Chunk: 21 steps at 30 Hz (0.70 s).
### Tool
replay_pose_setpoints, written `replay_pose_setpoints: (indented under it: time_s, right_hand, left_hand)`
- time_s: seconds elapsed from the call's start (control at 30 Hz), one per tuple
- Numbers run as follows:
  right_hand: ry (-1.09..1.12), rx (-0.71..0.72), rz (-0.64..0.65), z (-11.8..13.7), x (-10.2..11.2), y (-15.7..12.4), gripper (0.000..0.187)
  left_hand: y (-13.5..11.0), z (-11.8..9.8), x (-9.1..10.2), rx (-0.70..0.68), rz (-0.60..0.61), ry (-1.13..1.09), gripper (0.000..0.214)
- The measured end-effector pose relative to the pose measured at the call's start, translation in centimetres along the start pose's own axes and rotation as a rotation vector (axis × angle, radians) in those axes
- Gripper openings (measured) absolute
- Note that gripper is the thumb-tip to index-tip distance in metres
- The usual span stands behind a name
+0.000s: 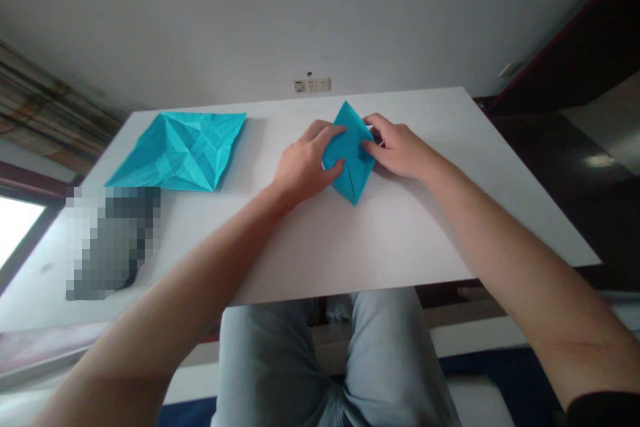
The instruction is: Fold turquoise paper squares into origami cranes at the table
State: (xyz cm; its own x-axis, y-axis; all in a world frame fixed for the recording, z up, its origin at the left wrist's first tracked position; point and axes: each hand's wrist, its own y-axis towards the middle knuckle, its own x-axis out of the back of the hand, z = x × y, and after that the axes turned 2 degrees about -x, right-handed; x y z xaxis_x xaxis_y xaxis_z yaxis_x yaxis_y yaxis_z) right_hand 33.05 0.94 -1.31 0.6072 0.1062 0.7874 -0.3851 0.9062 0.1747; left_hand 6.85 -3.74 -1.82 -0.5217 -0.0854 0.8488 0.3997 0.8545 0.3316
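Observation:
A folded piece of blue origami paper point(350, 147), kite-shaped with a crease line running to its lower tip, is between my two hands over the white table. My left hand point(311, 159) grips its left edge, thumb and index finger resting on the front face. On the other side, my right hand point(393, 143) pinches the right edge, its thumb on the front and the other fingers partly hidden behind. A second sheet of blue paper point(187, 150), opened out and covered in crease marks, lies at the table's far left.
The white table point(300, 260) reaches back to a grey wall with power sockets point(313, 85). A blurred-out dark object point(113, 247) rests at the table's left. My legs point(275, 353) are below the front edge. A patterned curtain point(45, 100) hangs at left.

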Motion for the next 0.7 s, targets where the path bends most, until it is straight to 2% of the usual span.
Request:
replay_pose_setpoints:
  time_s: [0.23, 0.43, 0.53, 0.7]
  right_hand:
    - [0.070, -0.005, -0.022, -0.4, -0.2, 0.1, 0.038]
    - [0.173, -0.057, 0.005, -0.8, -0.3, 0.2, 0.029]
    - [0.150, -0.015, 0.008, -0.9, -0.3, 0.2, 0.041]
    - [0.165, 0.034, 0.038, -1.2, -0.7, 0.0, 0.055]
  left_hand:
    - [-0.3, 0.2, -0.6, 0.023, 0.068, 0.041, 0.083]
    - [-0.3, 1.7, -1.7, -0.062, 0.012, -0.015, 0.096]
    - [-0.2, 1.9, -1.8, -0.101, -0.010, -0.002, 0.105]
    - [-0.3, 1.0, -1.2, -0.096, 0.048, 0.019, 0.104]
